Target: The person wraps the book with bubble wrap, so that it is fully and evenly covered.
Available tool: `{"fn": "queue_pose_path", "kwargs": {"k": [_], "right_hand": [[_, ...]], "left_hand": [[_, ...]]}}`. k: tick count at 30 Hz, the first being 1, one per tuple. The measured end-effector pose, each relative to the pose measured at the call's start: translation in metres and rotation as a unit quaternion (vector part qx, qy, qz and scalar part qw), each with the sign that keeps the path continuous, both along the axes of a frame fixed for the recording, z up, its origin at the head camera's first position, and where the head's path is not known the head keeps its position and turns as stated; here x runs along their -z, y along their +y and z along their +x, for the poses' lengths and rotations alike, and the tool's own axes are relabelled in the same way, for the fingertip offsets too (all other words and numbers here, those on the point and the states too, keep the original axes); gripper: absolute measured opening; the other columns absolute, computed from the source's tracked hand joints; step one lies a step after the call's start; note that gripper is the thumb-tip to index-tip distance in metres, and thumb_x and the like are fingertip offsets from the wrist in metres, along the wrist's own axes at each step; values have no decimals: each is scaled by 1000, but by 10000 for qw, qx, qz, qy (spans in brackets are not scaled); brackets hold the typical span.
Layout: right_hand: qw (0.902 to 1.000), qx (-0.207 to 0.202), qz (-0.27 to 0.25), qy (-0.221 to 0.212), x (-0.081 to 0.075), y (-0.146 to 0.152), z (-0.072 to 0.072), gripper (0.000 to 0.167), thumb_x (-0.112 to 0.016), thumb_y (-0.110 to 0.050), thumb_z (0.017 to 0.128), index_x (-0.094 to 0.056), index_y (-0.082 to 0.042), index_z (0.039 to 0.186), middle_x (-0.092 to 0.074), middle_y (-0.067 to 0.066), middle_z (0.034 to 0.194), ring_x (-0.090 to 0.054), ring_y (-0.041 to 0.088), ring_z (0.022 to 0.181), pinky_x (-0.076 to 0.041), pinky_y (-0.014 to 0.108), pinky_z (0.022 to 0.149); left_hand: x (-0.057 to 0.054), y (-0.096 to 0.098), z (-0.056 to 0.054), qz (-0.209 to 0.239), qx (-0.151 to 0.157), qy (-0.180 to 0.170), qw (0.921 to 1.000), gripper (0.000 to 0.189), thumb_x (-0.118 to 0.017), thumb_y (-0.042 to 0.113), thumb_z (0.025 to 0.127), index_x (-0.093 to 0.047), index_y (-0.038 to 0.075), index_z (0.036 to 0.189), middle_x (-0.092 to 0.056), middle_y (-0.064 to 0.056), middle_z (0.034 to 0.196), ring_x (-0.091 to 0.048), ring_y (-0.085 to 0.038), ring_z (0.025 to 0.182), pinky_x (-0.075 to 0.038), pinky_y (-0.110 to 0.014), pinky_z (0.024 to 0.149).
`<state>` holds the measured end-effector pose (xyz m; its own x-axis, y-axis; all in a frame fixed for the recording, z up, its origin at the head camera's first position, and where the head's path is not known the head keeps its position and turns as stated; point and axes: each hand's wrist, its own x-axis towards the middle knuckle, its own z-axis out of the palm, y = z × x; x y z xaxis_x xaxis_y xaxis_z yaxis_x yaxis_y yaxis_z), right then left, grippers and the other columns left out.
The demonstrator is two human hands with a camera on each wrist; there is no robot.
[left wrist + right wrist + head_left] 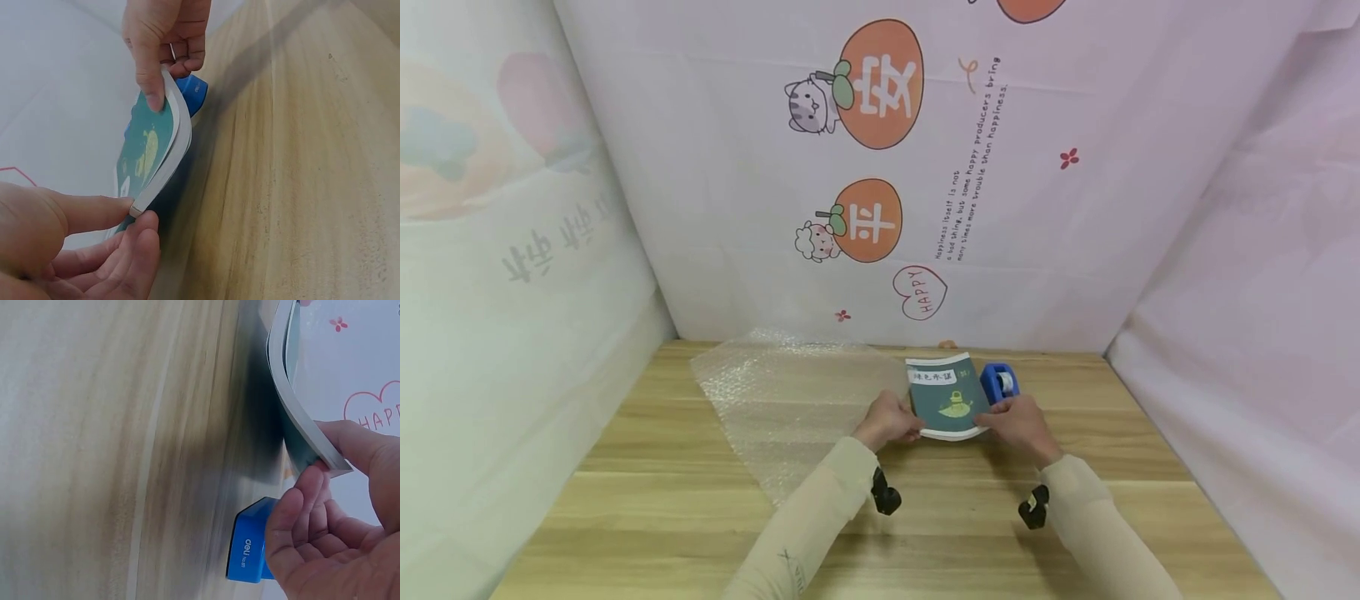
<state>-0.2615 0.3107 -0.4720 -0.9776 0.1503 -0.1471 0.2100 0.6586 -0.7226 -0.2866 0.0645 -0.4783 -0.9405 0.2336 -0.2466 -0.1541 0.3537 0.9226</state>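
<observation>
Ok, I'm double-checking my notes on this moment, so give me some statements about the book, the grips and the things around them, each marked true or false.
1. The left grip pinches the book. True.
2. Bubble wrap lies on the table. True.
3. The tape dispenser is red. False: it is blue.
4. The right grip holds the tape dispenser. False: it pinches the book.
5. The book is perfectly flat. False: it is visibly bent.
</observation>
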Motion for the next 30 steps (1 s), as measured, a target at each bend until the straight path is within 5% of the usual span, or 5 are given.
{"fn": "queue_pose_path", "kwargs": {"k": [8, 23, 30], "right_hand": [[9999, 84, -93, 43, -4, -4, 3, 34, -81, -25, 93, -75, 7, 106, -67, 23, 113, -60, 31, 100, -52, 28, 70], [9998, 149, -1, 154, -8, -3, 6, 39, -80, -25, 94, -73, 8, 114, -69, 27, 119, -62, 31, 100, -54, 26, 70], [9998, 201, -34, 80, -18, -2, 5, 32, -78, -26, 95, -74, 3, 106, -73, 17, 103, -61, 21, 85, -51, 26, 63]], "left_hand": [[3, -1, 2, -55, 1, 232, 9997, 13, -77, -2, 92, -75, -6, 79, -76, -12, 73, -72, -18, 64, -67, -34, 71], [0, 5, -1, -387, -89, 343, 9986, 17, -78, 3, 92, -75, 0, 76, -74, -7, 71, -65, -12, 61, -63, -28, 64], [-10, 6, -2, -390, -81, 495, 9980, 17, -79, 4, 92, -74, 0, 77, -75, -8, 73, -68, -15, 63, -64, -33, 69]]}}
